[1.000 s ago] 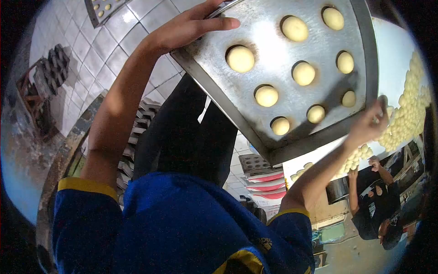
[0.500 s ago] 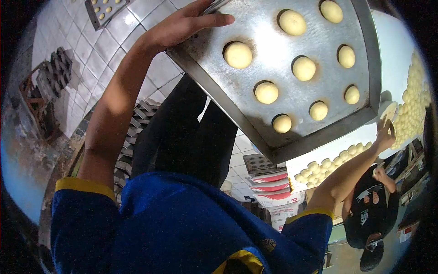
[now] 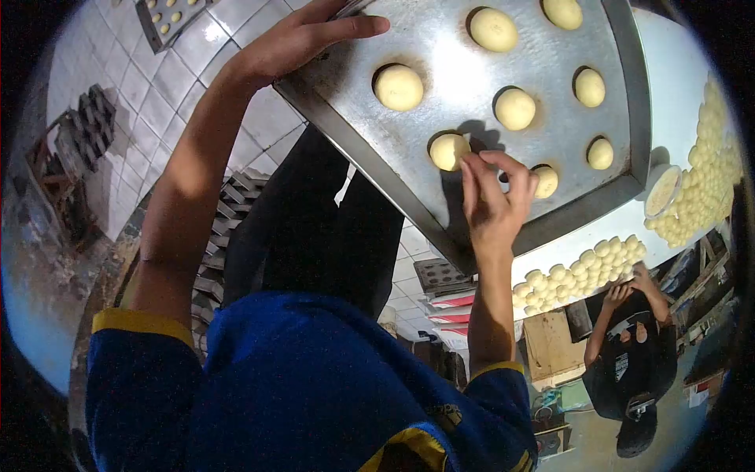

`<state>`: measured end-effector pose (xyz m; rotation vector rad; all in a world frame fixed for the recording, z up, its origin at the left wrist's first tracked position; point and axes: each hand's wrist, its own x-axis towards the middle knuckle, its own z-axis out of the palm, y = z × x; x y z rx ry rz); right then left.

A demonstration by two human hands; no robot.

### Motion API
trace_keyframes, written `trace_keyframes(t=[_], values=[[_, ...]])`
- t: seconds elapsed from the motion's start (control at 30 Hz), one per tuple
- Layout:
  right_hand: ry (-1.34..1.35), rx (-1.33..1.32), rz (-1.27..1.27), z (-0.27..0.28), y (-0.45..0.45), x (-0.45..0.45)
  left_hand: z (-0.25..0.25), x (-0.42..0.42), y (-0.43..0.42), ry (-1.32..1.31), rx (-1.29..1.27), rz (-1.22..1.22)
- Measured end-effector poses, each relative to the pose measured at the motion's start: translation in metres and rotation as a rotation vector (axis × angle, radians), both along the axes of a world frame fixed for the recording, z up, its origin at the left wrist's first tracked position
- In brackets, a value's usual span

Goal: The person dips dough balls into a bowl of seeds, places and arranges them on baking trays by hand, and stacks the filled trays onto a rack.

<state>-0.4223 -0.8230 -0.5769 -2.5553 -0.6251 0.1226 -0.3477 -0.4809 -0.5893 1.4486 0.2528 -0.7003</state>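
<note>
A metal tray (image 3: 464, 102) with several pale dough balls tilts across the upper middle. Its upper-left rim is held by my left hand (image 3: 303, 43), thumb over the inside and the other fingers mostly out of sight. Over the tray's lower part, my right hand (image 3: 495, 193) has its thumb and fingertips pinched together at the right side of one dough ball (image 3: 448, 152). Whatever is between those fingertips is too small to make out. A second ball (image 3: 544, 182) is partly hidden behind this hand.
Right of the tray, a white table (image 3: 672, 63) holds a small bowl (image 3: 663, 191) and many dough balls (image 3: 582, 271). A co-worker (image 3: 629, 362) is at the table's lower edge. Another tray (image 3: 169, 16) lies on the tiled floor, upper left. Stacked metal moulds (image 3: 86, 122) stand at left.
My right hand has moved left from the small bowl to a dough ball on the tray. The tray and my left hand have shifted slightly left. The co-worker's hands are now together at the dough.
</note>
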Motion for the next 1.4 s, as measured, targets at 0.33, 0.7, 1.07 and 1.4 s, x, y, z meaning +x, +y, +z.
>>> trace_keyframes(t=[0.33, 0.7, 1.07, 1.4], values=[[0.068, -0.371, 0.249, -0.001, -0.029, -0.037, 0.003, 0.0, -0.003, -0.002, 0.005, -0.008], [-0.277, -0.582, -0.736, 0.002, -0.357, 0.178, -0.002, 0.0, 0.001, 0.132, 0.011, -0.001], [0.054, -0.537, -0.647, -0.006, -0.371, 0.205, -0.006, -0.003, -0.001, 0.015, 0.154, 0.002], [0.218, 0.058, -0.736, 0.04, -0.173, 0.001, -0.012, -0.007, 0.003, 0.161, 0.006, 0.122]])
